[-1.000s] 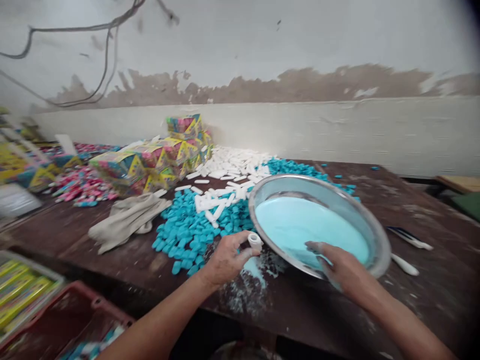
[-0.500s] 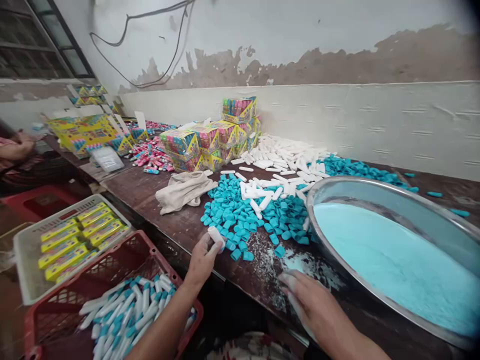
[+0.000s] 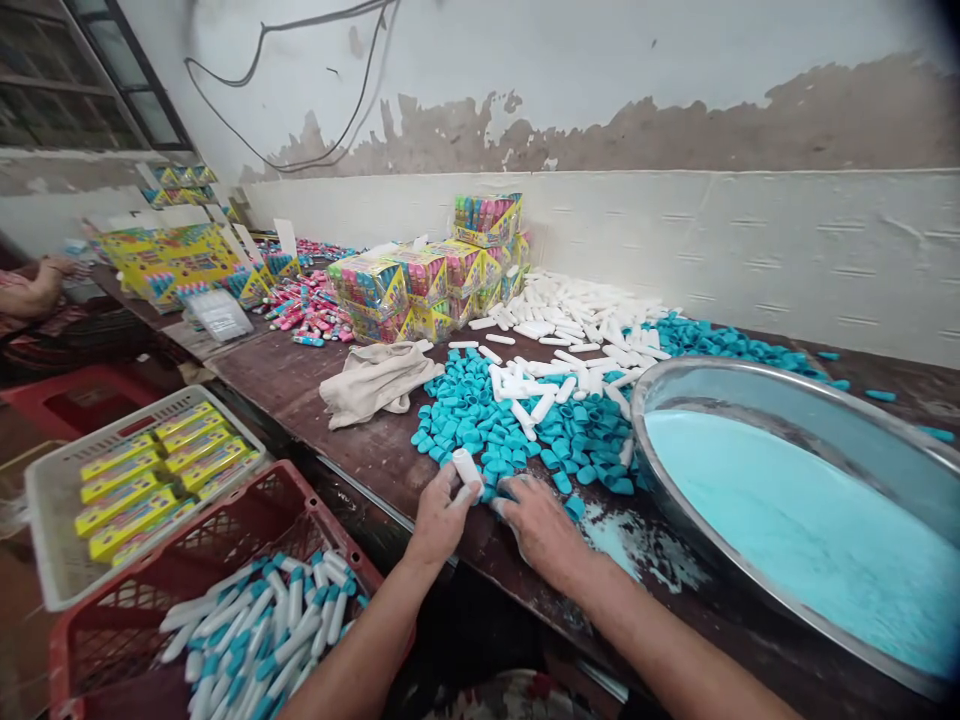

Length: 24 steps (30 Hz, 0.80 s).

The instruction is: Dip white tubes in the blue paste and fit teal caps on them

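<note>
In my left hand is a small white plastic tube, gripped between thumb and fingers and tilted upward. Close beside it, my right hand reaches into the near edge of the pile of blue caps. Its thumb and fingers bend around a blue cap, partly hidden by the fingertips. More white tubes lie behind and on top of the caps. A big oval metal basin holding light blue powder stands to the right of my right hand.
Below left, a red crate contains capped tubes; a white basket with yellow boxes adjoins it. A cloth glove lies on the table, with packed display boxes behind. A person's arm shows at far left.
My right hand has moved left from the powdery table by the basin to the caps. My left hand, still holding the white tube, has shifted slightly right, so both hands are now close together.
</note>
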Tool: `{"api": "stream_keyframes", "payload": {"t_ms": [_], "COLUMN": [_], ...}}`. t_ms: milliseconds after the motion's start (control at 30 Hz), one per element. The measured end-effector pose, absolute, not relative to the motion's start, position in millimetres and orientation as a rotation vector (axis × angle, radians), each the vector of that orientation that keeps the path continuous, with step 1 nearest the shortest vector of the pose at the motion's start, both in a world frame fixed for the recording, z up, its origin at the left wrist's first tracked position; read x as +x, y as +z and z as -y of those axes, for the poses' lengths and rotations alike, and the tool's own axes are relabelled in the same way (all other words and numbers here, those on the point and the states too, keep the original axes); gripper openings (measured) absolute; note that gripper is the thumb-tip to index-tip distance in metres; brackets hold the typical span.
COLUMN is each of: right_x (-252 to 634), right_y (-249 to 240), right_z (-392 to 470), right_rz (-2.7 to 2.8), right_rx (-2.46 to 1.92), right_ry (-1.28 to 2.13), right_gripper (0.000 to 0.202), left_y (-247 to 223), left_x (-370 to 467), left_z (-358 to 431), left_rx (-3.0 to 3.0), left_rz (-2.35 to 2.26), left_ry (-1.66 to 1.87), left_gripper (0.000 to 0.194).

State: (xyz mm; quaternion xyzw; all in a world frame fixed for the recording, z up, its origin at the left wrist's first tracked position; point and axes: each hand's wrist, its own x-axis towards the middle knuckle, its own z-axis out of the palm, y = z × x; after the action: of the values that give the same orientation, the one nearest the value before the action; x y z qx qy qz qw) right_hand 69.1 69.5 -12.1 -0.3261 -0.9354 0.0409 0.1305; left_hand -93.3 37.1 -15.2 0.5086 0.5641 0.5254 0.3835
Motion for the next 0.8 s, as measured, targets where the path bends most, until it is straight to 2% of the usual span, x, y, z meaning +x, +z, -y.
{"api": "stream_keyframes", "payload": {"t_ms": [300,467,567,633,733,800], "right_x": [143.6,132.3,118.2,112.5,108.2,106.8], "right_y": [-7.6,9.0,19.2,21.9,18.8,14.6], "right_z": [-82.2,-61.2,-46.3,-38.3,-28.9,-25.0], "right_rz": [2.263,2.236,2.221,2.219,2.238,2.210], "right_rx": [-1.170,-1.171,-1.084,-1.009,-0.998,-1.119], "right_ry": [0.444,0.774,1.011,1.042,0.960,0.892], "right_gripper": [0.022,0.021,0.031,0.030,0.013,0.015], "left_y": [-10.2,-4.3,1.1,2.1,-2.1,-8.0], "left_x": [-92.4,-86.9,-77.4,-70.4,-57.3,-46.9], "left_z": [-23.3,-6.2,0.7,2.2,3.4,5.3], "left_rx": [1.357,1.522,1.606,1.629,1.665,1.700], "left_rz": [-1.320,-1.252,-1.170,-1.125,-1.122,-1.198], "left_ry": [1.259,1.023,0.905,0.854,0.826,0.864], "left_gripper": [0.022,0.016,0.016,0.019,0.021,0.017]}}
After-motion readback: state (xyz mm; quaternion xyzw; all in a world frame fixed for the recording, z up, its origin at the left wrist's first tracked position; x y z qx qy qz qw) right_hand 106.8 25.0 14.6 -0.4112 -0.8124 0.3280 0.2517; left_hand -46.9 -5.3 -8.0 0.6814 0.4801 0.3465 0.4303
